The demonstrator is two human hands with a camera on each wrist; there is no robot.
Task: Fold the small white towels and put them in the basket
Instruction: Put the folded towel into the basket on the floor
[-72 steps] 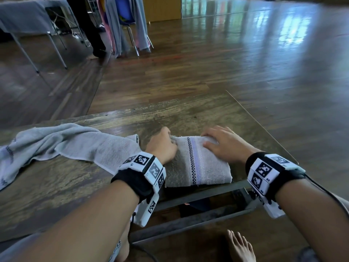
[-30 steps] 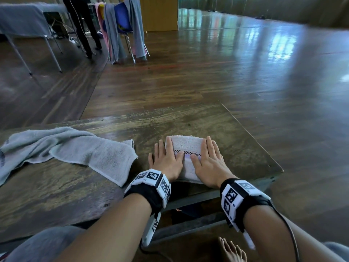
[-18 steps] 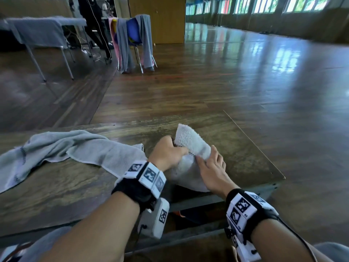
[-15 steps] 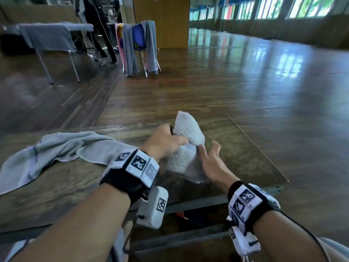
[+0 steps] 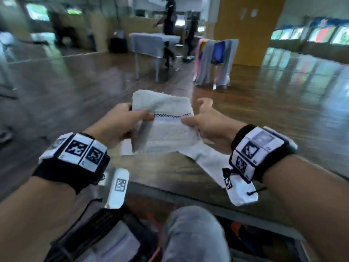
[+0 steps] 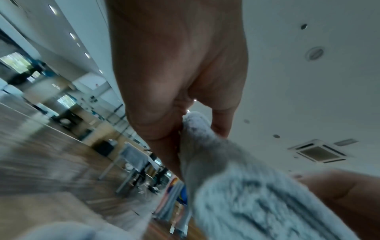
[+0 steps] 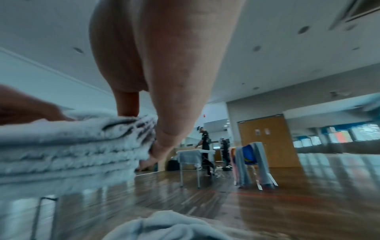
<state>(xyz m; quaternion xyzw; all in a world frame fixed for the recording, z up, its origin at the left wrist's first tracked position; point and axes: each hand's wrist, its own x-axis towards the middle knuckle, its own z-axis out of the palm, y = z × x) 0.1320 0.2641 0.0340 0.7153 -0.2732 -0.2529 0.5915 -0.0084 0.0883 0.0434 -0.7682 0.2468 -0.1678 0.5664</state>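
A folded white towel (image 5: 166,127) with a checkered stripe hangs in the air above the wooden table (image 5: 170,174). My left hand (image 5: 120,120) grips its left edge, thumb on top. My right hand (image 5: 204,121) pinches its right edge with the thumb on top. In the left wrist view the towel (image 6: 246,194) is bunched against my fingers (image 6: 220,123). The right wrist view shows its stacked layers (image 7: 72,146) under my hand. A second, unfolded towel (image 5: 205,159) lies on the table below. A dark frame with pale cloth inside (image 5: 113,241) sits at lower left; I cannot tell if it is the basket.
My knee in grey trousers (image 5: 190,233) is below the table's near edge. Across the wooden floor stand a cloth-covered table (image 5: 151,44), a chair draped with clothes (image 5: 215,61) and a person in dark clothes (image 5: 169,25).
The folded towel has come up off the table and is now held flat between both hands. My right hand, open beside it before, now pinches it. The view has swung left.
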